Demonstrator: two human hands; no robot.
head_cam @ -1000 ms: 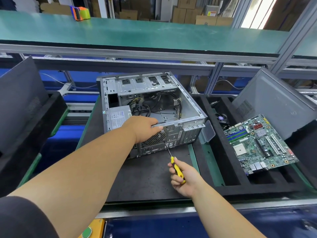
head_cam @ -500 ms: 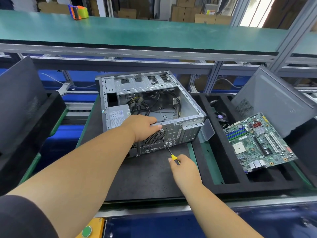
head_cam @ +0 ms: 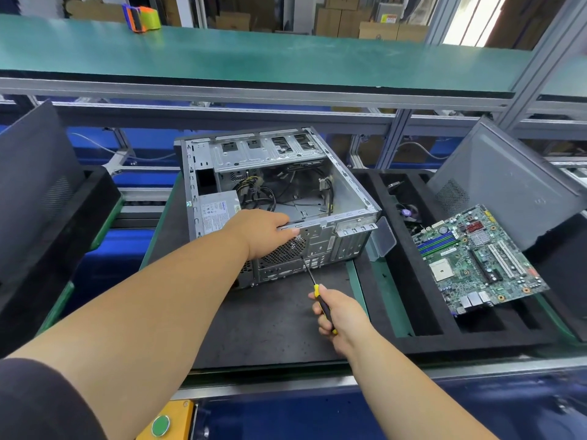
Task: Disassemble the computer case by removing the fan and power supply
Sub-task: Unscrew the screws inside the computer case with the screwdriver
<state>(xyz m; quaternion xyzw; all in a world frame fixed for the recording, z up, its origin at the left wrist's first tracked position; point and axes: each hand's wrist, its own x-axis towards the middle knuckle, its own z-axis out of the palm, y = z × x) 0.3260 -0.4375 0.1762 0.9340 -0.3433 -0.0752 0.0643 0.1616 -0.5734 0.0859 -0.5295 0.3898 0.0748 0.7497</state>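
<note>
While left hand (head_cam: 263,230) grips the computer case (head_cam: 279,204) rear edge, right hand (head_cam: 341,314) grasps screwdriver (head_cam: 317,289) at fan grille (head_cam: 286,250); keep tip seated squarely, press inward.

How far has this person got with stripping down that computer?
Done: the computer case lies open, and a motherboard sits out in the foam tray beside it. In hand: the left hand grips the case's rear edge while the right hand holds a screwdriver, tip at the rear fan grille. Left: the fan looks unremoved, and the power supply sits inside.
</note>
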